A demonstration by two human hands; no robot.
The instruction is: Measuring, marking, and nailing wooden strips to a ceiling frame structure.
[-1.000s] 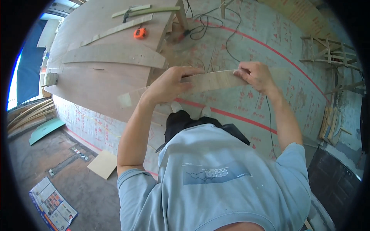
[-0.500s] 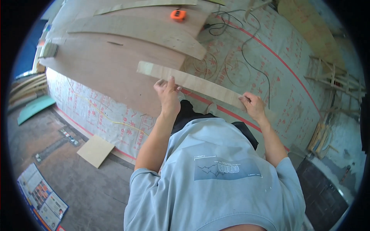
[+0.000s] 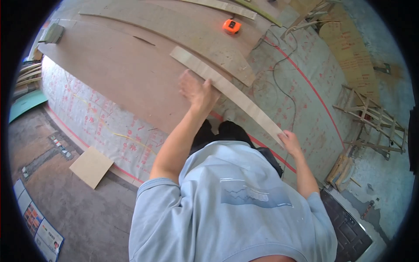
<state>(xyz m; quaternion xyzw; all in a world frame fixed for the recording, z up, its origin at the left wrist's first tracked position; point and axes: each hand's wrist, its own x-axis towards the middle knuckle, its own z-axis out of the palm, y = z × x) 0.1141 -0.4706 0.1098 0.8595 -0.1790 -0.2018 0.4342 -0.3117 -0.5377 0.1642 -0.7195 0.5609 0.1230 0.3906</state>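
A long, narrow, slightly curved strip of pale plywood [image 3: 238, 98] slants from the work table [image 3: 118, 72] down toward my right side. My right hand [image 3: 290, 143] is closed around its near right end. My left hand [image 3: 195, 88], partly smeared by motion, has its fingers spread over the tabletop, with the thumb at the strip's lower edge. Just beyond the strip, a wide curved wooden board [image 3: 174, 37] lies flat on the table. An orange tape measure [image 3: 231, 26] rests farther back, near the table's right edge.
A dark thin sliver [image 3: 144, 40] and a grey box-like object [image 3: 52, 33] sit on the table. Black cable [image 3: 279, 83] snakes over the sheet-covered floor at right. A wooden trestle [image 3: 371, 118] stands there. A square panel [image 3: 91, 167] lies at lower left.
The strip has tilted, its right end swinging down toward me with my right hand. My left hand has opened its fingers. The view has shifted, moving the tape measure rightward in the picture.
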